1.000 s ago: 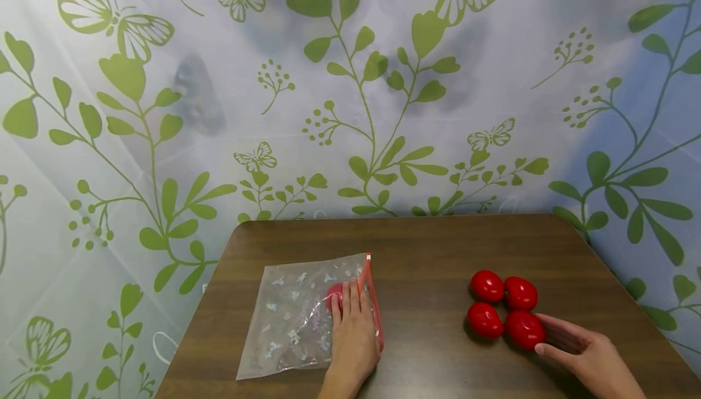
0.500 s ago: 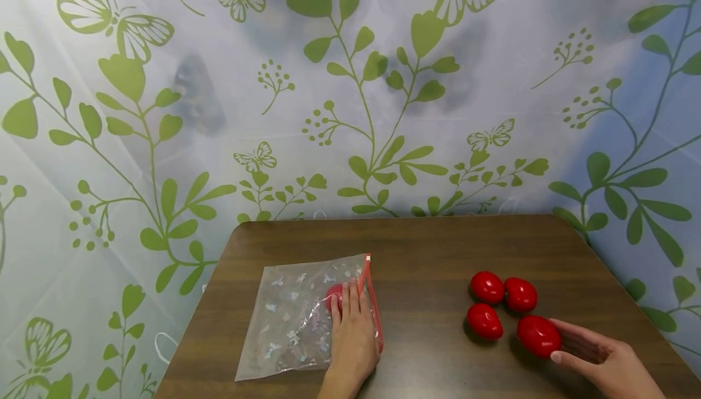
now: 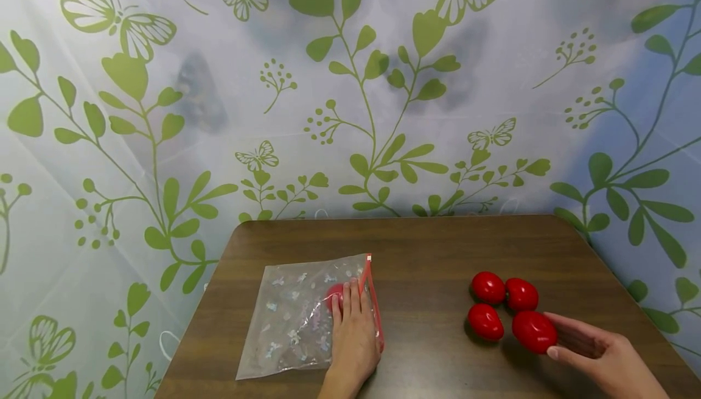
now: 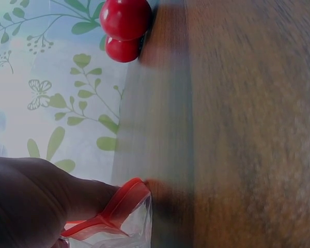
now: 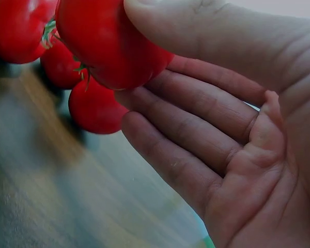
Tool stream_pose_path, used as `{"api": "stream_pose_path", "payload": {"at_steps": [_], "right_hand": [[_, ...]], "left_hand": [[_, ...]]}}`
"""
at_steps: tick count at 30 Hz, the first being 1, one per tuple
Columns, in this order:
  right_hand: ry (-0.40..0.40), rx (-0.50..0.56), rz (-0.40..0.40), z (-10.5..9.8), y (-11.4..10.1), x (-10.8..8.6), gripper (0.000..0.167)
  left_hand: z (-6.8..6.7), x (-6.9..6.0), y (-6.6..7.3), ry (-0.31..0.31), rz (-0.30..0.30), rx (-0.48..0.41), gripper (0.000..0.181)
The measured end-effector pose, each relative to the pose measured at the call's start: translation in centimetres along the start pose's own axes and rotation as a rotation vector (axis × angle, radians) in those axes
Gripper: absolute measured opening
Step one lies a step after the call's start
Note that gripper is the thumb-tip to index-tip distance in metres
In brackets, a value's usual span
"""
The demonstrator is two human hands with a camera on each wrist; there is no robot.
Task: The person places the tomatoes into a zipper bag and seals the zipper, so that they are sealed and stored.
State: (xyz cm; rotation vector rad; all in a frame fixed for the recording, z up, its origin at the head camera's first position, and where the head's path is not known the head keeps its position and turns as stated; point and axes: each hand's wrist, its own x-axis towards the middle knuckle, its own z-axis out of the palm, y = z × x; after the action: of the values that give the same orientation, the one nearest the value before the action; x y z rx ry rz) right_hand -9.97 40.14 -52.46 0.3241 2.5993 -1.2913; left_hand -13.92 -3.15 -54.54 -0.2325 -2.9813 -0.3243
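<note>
In the head view, a clear zip bag (image 3: 296, 320) with a red-edged mouth lies flat on the left of the table. A red tomato (image 3: 334, 294) shows inside it. My left hand (image 3: 353, 335) lies over the bag's mouth, fingers stretched forward; in the left wrist view its thumb meets the red zip strip (image 4: 125, 201), pinching the bag edge. On the right, my right hand (image 3: 602, 353) pinches a tomato (image 3: 534, 331) between thumb and fingertips. Close by sit three more tomatoes: a far left one (image 3: 488, 287), a far right one (image 3: 522, 295) and a near one (image 3: 485, 322).
The brown wooden table (image 3: 427, 277) has rounded far corners. Behind it hangs a pale curtain (image 3: 350, 113) printed with green leaves and butterflies. Bare wood separates the bag from the tomatoes.
My right hand has pulled its tomato away from the other tomatoes to the right, then brought it slightly back left. The left hand and the bag have stayed put.
</note>
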Motion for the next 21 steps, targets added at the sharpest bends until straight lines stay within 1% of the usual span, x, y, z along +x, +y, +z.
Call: {"api": "stream_pose_path", "payload": {"at_steps": [3, 7, 14, 19, 21], "right_hand": [[-0.016, -0.021, -0.001, 0.0, -0.6, 0.1, 0.092], [-0.021, -0.038, -0.045, 0.2, -1.2, 0.1, 0.087], [-0.003, -0.010, -0.140, 1.0, -2.3, 0.2, 0.078], [-0.028, -0.005, -0.180, 1.2, -3.5, 0.6, 0.074], [-0.034, 0.007, -0.212, 1.4, -4.1, 0.7, 0.072]], "left_hand": [[0.0, 0.0, 0.0, 0.007, 0.003, 0.004, 0.112], [0.0, 0.0, 0.0, 0.019, 0.009, 0.009, 0.111], [0.0, -0.1, 0.0, 0.019, 0.011, 0.020, 0.112], [0.0, -0.2, 0.1, 0.021, 0.012, 0.024, 0.112], [-0.1, -0.2, 0.1, 0.022, 0.013, 0.025, 0.112]]}}
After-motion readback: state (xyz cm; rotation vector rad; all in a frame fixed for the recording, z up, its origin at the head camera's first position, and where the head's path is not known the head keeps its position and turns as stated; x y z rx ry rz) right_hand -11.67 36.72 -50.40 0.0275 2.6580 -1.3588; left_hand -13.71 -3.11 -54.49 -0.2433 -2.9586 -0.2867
